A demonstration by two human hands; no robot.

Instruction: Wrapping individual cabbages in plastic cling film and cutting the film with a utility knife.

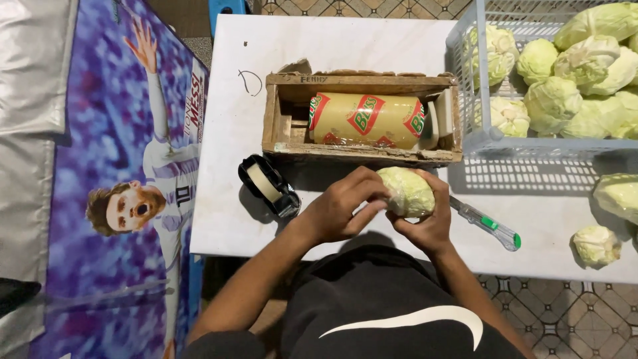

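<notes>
Cabbage sits clasped between my left hand and right hand, fingers curled around it to steady it. Right of that lies a green-handled knife; left, a tape dispenser; beyond, a wooden box cradling a film roll, kept within reach.

A single head-worn camera is looking almost straight down from above the person's chest, with the dark shirt filling the bottom edge of the frame. It is facing forward across the white table, whose far edge is running along the top. The view is sitting close, at arm's reach: the left hand and right hand are lying just below the centre. The wooden box is lying in the middle distance, the plastic crate is being cropped at the upper right, and the printed poster is taking up the left third. No second view is sharing the scene.
</notes>
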